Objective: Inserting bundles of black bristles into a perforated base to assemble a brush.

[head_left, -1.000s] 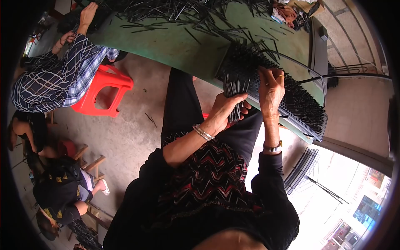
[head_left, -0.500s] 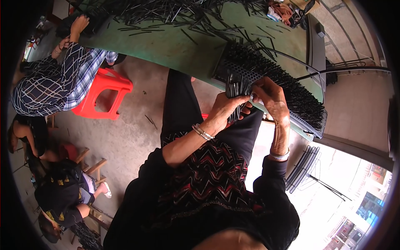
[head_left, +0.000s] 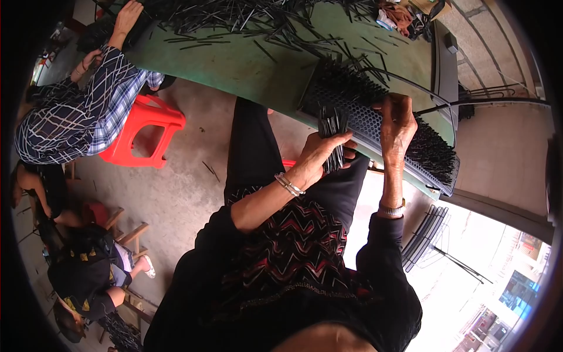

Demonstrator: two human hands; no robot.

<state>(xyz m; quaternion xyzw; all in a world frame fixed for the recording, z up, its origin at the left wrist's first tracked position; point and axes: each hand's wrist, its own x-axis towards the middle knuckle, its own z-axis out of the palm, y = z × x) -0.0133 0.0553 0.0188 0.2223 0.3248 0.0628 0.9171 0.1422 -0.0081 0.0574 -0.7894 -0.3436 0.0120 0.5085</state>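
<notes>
Thin black strips (head_left: 332, 122): bundled in the left hand (head_left: 319, 154), fingers curled around, probably keeping them aligned.
Right hand (head_left: 400, 126): fingertips bent toward the grey perforated board (head_left: 365, 120); whether pinching, cannot tell.
Green table (head_left: 234, 66): beneath, likely as support.

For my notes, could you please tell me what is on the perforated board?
On the perforated board, black sticks stand toward the far side; bare holes show nearer the person. The right hand hides part; the sticks' bottoms are covered.
</notes>
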